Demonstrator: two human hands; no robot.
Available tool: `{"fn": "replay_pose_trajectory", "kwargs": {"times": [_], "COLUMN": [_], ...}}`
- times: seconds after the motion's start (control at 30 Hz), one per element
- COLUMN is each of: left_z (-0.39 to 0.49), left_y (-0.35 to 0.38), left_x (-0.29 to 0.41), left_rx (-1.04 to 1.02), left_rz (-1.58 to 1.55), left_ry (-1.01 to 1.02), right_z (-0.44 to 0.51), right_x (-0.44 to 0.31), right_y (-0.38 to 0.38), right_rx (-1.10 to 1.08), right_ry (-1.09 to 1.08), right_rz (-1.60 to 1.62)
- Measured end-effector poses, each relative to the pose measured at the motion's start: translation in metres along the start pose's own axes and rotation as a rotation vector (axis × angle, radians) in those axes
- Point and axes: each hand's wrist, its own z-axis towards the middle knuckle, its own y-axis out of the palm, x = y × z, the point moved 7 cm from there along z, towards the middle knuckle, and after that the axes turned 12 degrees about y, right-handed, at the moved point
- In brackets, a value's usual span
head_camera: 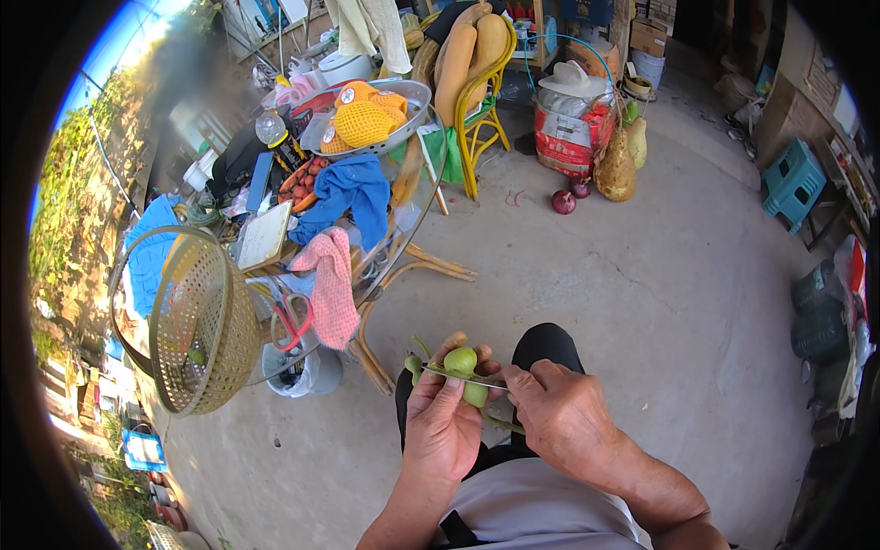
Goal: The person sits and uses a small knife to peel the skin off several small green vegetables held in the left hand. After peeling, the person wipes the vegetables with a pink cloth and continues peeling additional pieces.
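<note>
My left hand holds a small green gourd between thumb and fingers, above my lap. A thin knife blade lies across the gourd's narrow middle. The knife's handle is hidden inside my right hand, which is closed around it. Another small green piece, perhaps a second gourd, shows beside my left fingers with a stem rising near it. Part of a green stem sticks out below the gourd, between my hands.
At left, a woven bamboo basket with a green fruit inside stands by a cluttered glass-topped table. Red-handled scissors and a pink cloth lie at its edge. Beneath is a lined bin. Onions rest on the concrete floor.
</note>
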Motion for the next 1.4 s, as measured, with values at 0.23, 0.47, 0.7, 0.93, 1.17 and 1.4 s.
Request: {"fn": "replay_pose_trajectory", "kwargs": {"times": [0.23,0.47,0.7,0.93,1.17,1.4], "left_z": [-0.003,-0.004,-0.008,-0.006,-0.006,-0.005], "left_y": [0.005,0.012,0.016,0.014,0.012,0.006], "left_x": [0.001,0.008,0.005,0.008,0.006,0.004], "left_rx": [-0.063,-0.13,-0.116,-0.094,-0.067,-0.092], "left_rz": [0.113,0.138,0.143,0.141,0.233,0.3], "left_ry": [0.02,0.075,0.024,0.024,0.028,0.053], "right_z": [-0.002,-0.011,-0.004,-0.006,-0.007,-0.008], "right_x": [0.0,-0.008,0.004,0.005,0.002,-0.002], "right_y": [-0.004,-0.005,-0.005,-0.004,-0.002,-0.004], "right_rx": [0.016,0.08,0.113,0.037,-0.001,0.061], "right_ry": [-0.054,-0.097,0.038,0.088,0.025,0.026], "right_rz": [-0.109,-0.088,-0.027,0.174,0.059,0.009]}}
